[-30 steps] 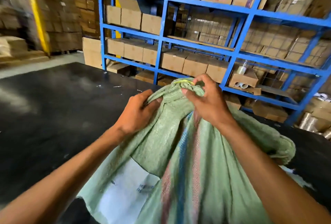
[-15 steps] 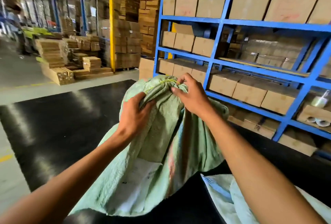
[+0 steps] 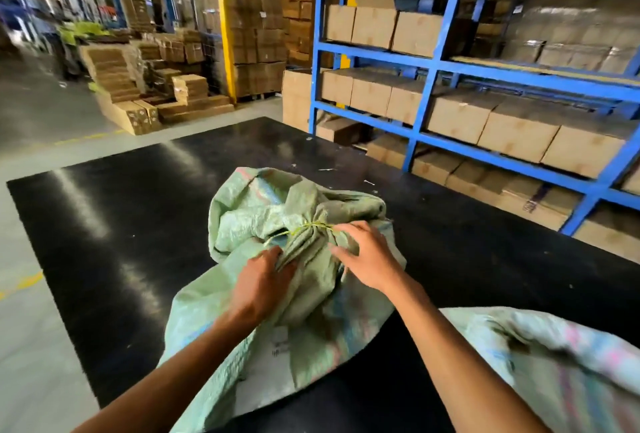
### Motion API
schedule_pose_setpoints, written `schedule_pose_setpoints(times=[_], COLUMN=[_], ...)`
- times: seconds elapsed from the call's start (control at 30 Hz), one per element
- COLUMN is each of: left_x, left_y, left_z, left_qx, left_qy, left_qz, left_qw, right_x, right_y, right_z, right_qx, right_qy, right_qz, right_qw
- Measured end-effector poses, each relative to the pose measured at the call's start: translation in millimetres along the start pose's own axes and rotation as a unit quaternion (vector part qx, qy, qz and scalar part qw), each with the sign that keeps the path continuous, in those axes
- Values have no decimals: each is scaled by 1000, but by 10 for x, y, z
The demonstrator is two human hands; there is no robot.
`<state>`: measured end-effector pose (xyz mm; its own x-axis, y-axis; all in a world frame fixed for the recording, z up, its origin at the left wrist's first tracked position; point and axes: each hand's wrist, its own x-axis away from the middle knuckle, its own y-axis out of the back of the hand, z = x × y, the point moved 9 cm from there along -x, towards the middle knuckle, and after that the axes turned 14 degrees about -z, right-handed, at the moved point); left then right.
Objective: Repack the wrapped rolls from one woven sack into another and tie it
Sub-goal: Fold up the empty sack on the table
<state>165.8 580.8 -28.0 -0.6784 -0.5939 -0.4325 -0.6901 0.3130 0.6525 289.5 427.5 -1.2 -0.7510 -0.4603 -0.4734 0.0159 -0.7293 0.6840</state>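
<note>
A green woven sack (image 3: 242, 311) lies on the black table (image 3: 121, 225), its neck bunched and bound with a yellow string (image 3: 311, 226). My left hand (image 3: 259, 280) grips the gathered fabric just below the tie. My right hand (image 3: 367, 256) rests on the neck to the right of the string, fingers spread and bent. A second pale green sack (image 3: 554, 363) lies at the lower right. The wrapped rolls are hidden inside the sacks.
Blue steel shelving (image 3: 433, 65) with cardboard boxes stands behind the table on the right. Stacks of flat cartons (image 3: 138, 93) sit on the grey floor at the left, by a yellow post (image 3: 223, 17). A person (image 3: 45, 17) stands far back left.
The tied sack was lifted and carried left, then set down on the table. My hands moved from gripping its raised top to resting at the neck.
</note>
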Motion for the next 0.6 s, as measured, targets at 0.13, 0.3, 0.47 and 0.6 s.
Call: schedule_pose_setpoints(times=[0.13, 0.3, 0.47, 0.6], left_x=[219, 989, 1856, 2462], left_y=[57, -656, -1749, -2495], left_z=[-747, -1734, -2167, -2077], left_qx=[-2, 110, 30, -118], left_qy=[-228, -363, -386, -384], left_qz=[-62, 101, 274, 383], left_qw=[972, 920, 880, 832], right_x=[576, 1752, 3063, 3907], right_y=[488, 1242, 1986, 2045], right_z=[-278, -1048, -1758, -2152], right_qx=[0, 121, 296, 296], right_qy=[-39, -187, -322, -374], right_qz=[-35, -66, 42, 118], right_qw=[999, 973, 898, 871])
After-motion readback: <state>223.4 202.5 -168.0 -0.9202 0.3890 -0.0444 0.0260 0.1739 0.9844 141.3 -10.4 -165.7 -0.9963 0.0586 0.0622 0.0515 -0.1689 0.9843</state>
